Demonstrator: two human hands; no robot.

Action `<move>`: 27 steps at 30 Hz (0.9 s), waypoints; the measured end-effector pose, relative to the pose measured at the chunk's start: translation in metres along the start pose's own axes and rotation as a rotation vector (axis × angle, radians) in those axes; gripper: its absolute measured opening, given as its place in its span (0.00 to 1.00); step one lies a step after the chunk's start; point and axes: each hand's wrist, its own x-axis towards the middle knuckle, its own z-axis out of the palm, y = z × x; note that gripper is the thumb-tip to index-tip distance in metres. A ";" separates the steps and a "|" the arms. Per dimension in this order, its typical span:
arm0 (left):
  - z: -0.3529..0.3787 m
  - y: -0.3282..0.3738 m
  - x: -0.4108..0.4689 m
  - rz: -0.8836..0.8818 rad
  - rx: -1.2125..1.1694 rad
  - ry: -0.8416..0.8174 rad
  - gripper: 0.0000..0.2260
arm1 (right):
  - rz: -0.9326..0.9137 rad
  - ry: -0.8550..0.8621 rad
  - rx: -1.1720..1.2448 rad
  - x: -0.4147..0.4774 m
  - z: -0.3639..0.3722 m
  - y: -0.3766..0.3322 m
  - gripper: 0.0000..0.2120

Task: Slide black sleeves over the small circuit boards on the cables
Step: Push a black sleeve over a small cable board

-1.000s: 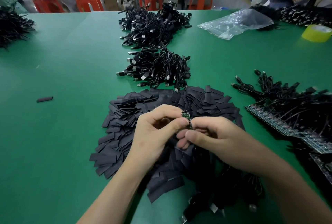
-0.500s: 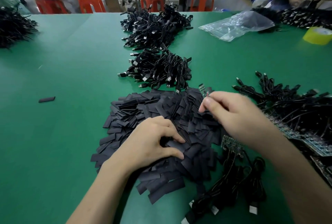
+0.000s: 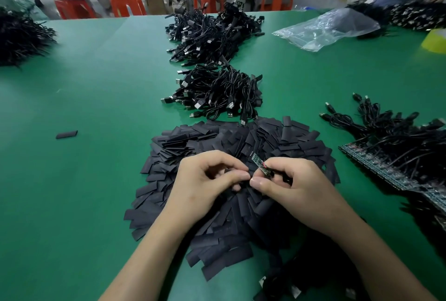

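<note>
A wide heap of flat black sleeves (image 3: 231, 141) lies on the green table in front of me. Over its middle my right hand (image 3: 294, 189) pinches a small green circuit board (image 3: 260, 166) that points up and to the left; its cable trails down under my palm. My left hand (image 3: 205, 184) is curled close beside it, fingertips touching something dark at the board's lower end, seemingly a black sleeve. The two hands meet fingertip to fingertip.
Bundles of finished black USB cables (image 3: 217, 93) pile up behind the sleeves. Cables with bare boards (image 3: 395, 155) lie at the right. One loose sleeve (image 3: 66, 134) sits at the left, a clear plastic bag (image 3: 325, 27) at the back right. Other people work at the far edge.
My right hand came back from the right-hand cables with a board and joined my left hand, which lifted off the sleeve heap with its fingers pinched.
</note>
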 end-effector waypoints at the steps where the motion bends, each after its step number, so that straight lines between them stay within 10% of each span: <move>1: 0.002 0.000 0.000 -0.018 -0.045 0.002 0.04 | 0.003 0.024 0.003 0.000 0.001 0.001 0.06; 6: 0.011 0.001 -0.003 -0.011 -0.162 0.020 0.03 | 0.004 0.036 0.045 -0.002 0.006 0.005 0.11; 12: 0.010 0.000 -0.002 0.345 0.309 0.055 0.10 | -0.012 0.087 0.053 -0.002 0.007 0.006 0.14; 27: 0.002 -0.006 0.001 0.231 0.209 0.188 0.07 | -0.081 0.127 -0.269 -0.003 0.010 0.007 0.18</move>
